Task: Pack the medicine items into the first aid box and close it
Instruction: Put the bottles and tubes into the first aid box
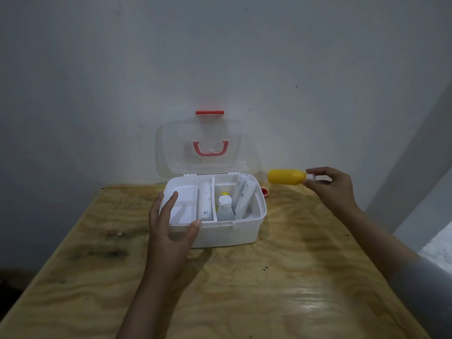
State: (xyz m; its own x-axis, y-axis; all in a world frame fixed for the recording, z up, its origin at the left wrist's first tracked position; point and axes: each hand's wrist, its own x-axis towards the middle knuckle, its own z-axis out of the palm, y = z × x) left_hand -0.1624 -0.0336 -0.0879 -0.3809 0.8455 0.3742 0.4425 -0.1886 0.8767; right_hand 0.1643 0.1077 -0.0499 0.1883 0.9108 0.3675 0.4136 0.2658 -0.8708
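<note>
A white first aid box (244, 234) stands open on the wooden table, its clear lid (203, 145) with red handle and latch leaning back against the wall. Inside lie a white tube (205, 201), a small clear bottle with a white cap (225, 208) and white packets (242, 194). My left hand (171, 226) grips the box's front left corner, fingers over the rim. My right hand (330, 185) holds a yellow bottle (286, 177) sideways by its neck, in the air to the right of the box. A red cap (265, 192) lies on the table behind the box's right side.
The plywood table (281, 289) reaches back to a grey wall (220, 57). Its left edge slants away at the lower left. A pale wall corner and floor show at the far right.
</note>
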